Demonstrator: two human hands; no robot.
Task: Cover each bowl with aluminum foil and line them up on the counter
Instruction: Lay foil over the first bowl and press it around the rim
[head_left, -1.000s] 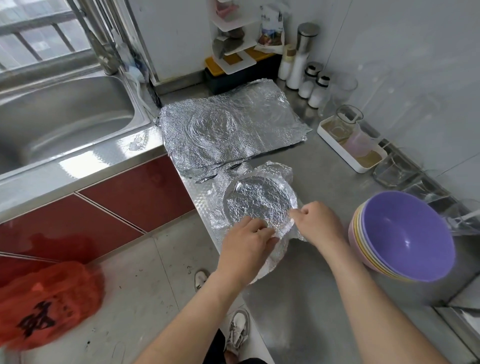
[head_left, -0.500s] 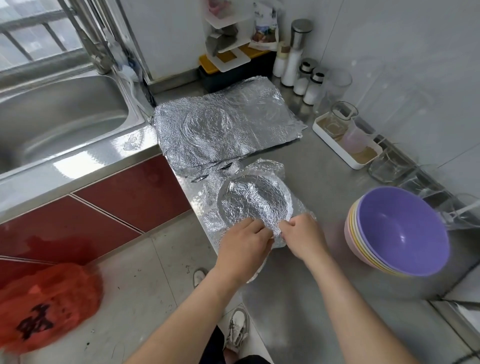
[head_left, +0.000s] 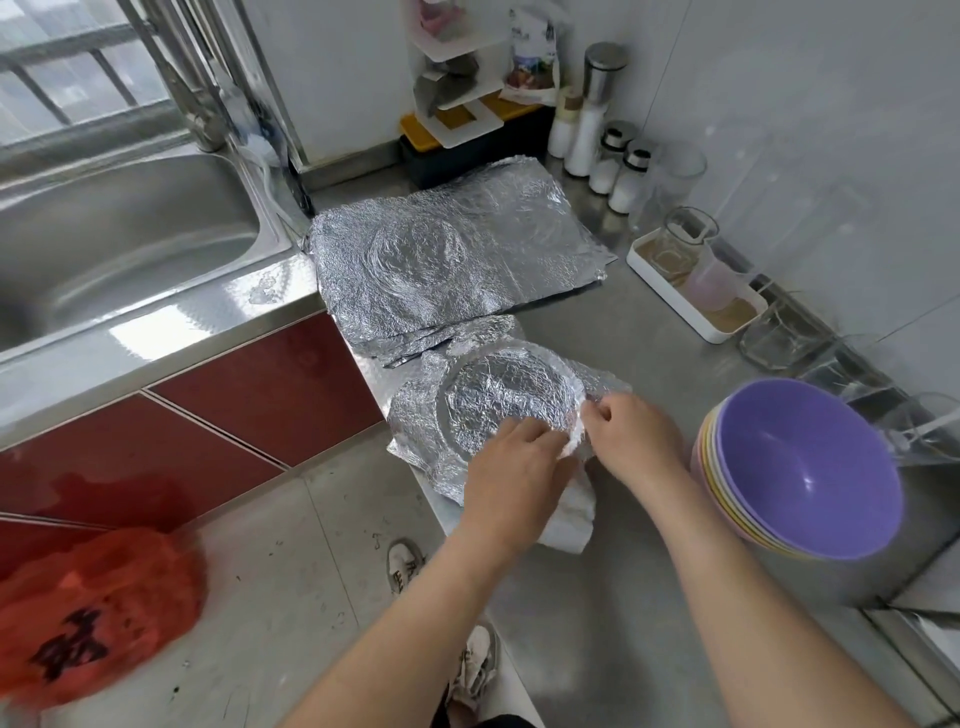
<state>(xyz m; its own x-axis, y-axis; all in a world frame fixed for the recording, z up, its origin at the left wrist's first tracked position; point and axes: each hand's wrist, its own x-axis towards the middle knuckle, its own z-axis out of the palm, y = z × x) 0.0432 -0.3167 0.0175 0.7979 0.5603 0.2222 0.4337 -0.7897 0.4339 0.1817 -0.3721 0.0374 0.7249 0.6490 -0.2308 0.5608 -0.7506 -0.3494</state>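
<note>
Head view: the foil-covered bowl (head_left: 511, 402) sits on the worktop (head_left: 649, 338) near its front edge, just before the flat foil sheets (head_left: 452, 260). The left hand (head_left: 514, 467) has its grip curled over the bowl's near rim; the right hand (head_left: 631, 436) has its grip pinching the foil beside it. The bowl stack (head_left: 800, 467) stands to the right

Cannot see the bowl itself, wrapped under foil (head_left: 511, 402). Cannot count those nested beneath the purple bowl (head_left: 800, 467); rims only. Cannot read the black mark on the red bag (head_left: 88, 618): blurred, cropped near left. Lose the sink (head_left: 104, 249) past the left edge.
</note>
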